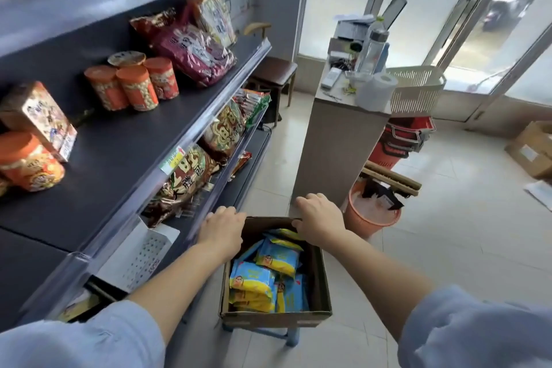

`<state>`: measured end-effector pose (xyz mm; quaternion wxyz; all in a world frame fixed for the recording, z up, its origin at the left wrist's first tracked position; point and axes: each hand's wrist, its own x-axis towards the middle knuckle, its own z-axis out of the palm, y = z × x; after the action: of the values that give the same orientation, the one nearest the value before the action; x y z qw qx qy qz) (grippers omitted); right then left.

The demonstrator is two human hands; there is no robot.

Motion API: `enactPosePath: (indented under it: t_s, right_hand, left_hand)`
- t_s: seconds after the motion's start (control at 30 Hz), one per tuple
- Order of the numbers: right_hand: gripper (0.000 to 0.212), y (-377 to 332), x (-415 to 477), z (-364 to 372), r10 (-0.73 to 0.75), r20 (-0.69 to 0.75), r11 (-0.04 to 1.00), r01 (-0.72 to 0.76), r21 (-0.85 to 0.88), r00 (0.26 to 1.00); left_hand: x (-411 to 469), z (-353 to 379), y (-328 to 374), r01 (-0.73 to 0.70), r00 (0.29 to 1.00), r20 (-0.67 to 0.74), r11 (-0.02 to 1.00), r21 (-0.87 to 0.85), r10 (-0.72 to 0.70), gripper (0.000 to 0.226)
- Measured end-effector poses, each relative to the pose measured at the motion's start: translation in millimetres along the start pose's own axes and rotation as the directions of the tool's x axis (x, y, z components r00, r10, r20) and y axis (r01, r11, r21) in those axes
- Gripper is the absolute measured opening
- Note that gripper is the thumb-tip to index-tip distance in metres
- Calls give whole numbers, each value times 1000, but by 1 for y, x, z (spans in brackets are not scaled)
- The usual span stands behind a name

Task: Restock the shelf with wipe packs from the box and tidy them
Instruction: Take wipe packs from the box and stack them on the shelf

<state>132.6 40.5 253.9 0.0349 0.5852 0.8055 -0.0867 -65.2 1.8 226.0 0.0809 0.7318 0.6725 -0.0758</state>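
Note:
An open cardboard box (321,284) stands on a blue stool (291,337) beside the shelf unit. Inside lie several blue and yellow wipe packs (263,275), piled loosely. My left hand (222,225) grips the box's far left corner, fingers curled over the rim. My right hand (318,216) grips the far right part of the rim, thumb inside the box. Both forearms reach forward over the box. The dark shelf boards (119,158) run along the left.
The shelves hold orange canisters (131,85), snack bags (194,51) and a white perforated divider (140,254). A counter (337,140) stands ahead, with an orange bucket (370,212) and red baskets (406,134) beside it. Cardboard boxes (531,149) lie at far right on the tiled floor.

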Motion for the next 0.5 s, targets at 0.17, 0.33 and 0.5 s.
enactPosePath:
  t_s: [0.17,0.33,0.5]
  right_hand:
    - [24,18,17,33,-9,91,1000,8,13,996]
    - [29,38,36,68,-49,156,998,45,34,987]
    - [30,56,49,109,-67,239,998,61,33,969]
  left_hand:
    - [21,31,13,25,998,63,1000,-4,-25,34]
    - [38,68,23,68,991,121,997,-22,-65,35]
    - [50,108,32,103,978,186,993,-53,-91,36]
